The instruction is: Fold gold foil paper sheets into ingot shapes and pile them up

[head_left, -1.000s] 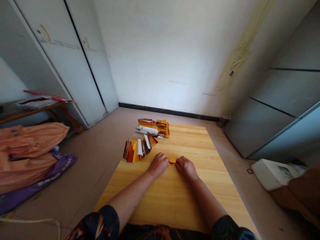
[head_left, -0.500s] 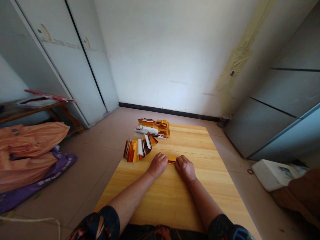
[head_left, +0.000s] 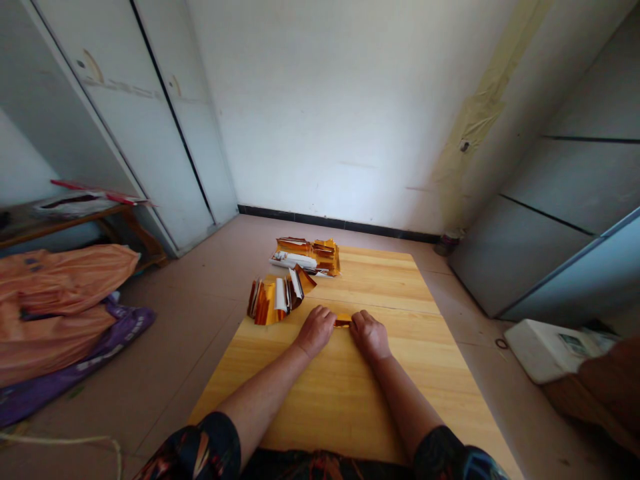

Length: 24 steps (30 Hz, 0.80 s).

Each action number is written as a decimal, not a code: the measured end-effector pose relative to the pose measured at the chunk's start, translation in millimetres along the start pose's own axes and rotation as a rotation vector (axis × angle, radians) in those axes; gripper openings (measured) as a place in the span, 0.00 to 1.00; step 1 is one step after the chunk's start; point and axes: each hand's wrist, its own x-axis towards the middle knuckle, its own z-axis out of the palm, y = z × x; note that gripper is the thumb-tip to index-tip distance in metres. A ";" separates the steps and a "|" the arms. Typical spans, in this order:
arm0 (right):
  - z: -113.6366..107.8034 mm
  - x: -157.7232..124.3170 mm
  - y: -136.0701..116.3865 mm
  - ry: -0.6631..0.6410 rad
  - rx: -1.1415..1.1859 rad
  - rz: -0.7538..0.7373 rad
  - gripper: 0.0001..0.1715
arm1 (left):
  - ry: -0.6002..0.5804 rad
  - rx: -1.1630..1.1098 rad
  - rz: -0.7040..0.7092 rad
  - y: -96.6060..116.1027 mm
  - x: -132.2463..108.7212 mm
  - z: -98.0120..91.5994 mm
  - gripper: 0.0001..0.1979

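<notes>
Pale yellow wood-grain rectangular counter (head_left: 400, 293) facing a plain white wall (head_left: 325, 100); small folded shiny gold paper piece (head_left: 343, 321) held between two bare hands.
Left hand (head_left: 318, 328): fingers curled, grasping the piece's left end. Right hand (head_left: 371, 333): fingers curled, grasping its right end; only the middle shows. Piece sits mid-counter, on or just above the top, can't tell which. Nearest the left hand, toward the counter's left edge: fanned stack of gold, brown and white folded paper (head_left: 275, 297), standing on edge. Beyond it, at the far left corner: second pile of gold and white folded paper (head_left: 307, 257), lower and flatter. Floor left: crumpled orange plastic sack (head_left: 65, 280) over a purple printed bag (head_left: 120, 333). Right: white box with rounded edges (head_left: 545, 347).
</notes>
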 end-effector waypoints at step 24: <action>0.3 3.3 -6.7 0.089 0.235 0.175 0.15 | 0.096 -0.630 -0.770 14.3 21.4 -7.6 0.15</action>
